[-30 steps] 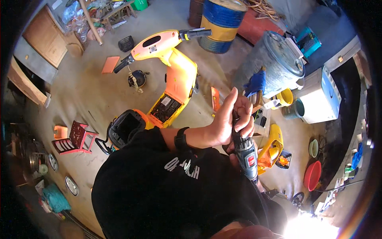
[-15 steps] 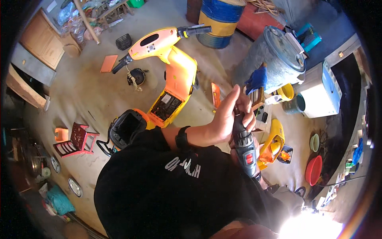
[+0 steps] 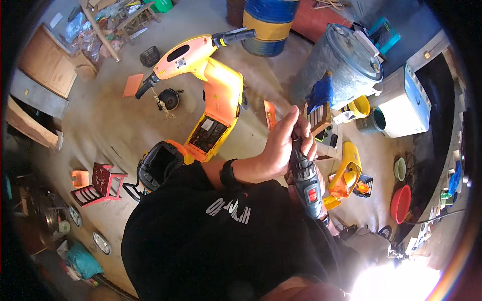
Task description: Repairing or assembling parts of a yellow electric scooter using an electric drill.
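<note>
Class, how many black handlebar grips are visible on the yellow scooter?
2: one grip juts from the upper right of the handlebar cover, the other grip from its lower left. Neither seems hidden.

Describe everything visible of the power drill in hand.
The power drill has a grey and black body, apparently plastic, with a red switch on its upper side and a ribbed collar toward its front. It is held with its front end pointing forward. The left hand curls around the front end; the right hand is mostly hidden behind the body.
</note>
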The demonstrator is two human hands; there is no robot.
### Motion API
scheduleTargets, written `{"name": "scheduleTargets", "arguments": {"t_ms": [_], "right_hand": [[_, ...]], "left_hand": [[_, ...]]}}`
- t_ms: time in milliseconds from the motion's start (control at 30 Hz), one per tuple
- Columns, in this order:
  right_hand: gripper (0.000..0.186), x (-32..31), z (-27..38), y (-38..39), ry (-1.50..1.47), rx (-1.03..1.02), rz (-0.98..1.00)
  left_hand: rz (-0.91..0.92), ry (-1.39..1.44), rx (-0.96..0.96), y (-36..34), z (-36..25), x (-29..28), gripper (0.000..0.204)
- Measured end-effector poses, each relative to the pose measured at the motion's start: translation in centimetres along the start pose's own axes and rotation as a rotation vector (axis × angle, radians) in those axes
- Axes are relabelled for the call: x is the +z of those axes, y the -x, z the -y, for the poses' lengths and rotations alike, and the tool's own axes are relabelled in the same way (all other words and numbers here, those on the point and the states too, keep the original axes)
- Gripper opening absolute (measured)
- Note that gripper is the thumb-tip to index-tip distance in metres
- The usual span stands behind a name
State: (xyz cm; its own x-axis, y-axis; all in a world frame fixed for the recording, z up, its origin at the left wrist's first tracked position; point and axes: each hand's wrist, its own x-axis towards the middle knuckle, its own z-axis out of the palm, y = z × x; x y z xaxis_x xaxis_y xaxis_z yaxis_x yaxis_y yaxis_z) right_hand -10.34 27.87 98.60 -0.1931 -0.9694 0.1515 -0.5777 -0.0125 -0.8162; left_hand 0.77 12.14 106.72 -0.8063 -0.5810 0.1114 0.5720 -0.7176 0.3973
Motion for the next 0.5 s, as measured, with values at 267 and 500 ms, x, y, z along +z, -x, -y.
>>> {"name": "scheduleTargets", "arguments": {"t_ms": [267,500], "right_hand": [[0.051,0.8,-3.5,2.3,-0.103,0.093,-0.038],[0.050,-0.5,-5.4,5.4,-0.650,0.131,0.102]], "left_hand": [[-0.154,-0.021,-0.091,-0.2,1.5,-1.5,0.050],[-0.011,-0.028,-0.109,1.2,3.3,-2.3,0.051]]}}
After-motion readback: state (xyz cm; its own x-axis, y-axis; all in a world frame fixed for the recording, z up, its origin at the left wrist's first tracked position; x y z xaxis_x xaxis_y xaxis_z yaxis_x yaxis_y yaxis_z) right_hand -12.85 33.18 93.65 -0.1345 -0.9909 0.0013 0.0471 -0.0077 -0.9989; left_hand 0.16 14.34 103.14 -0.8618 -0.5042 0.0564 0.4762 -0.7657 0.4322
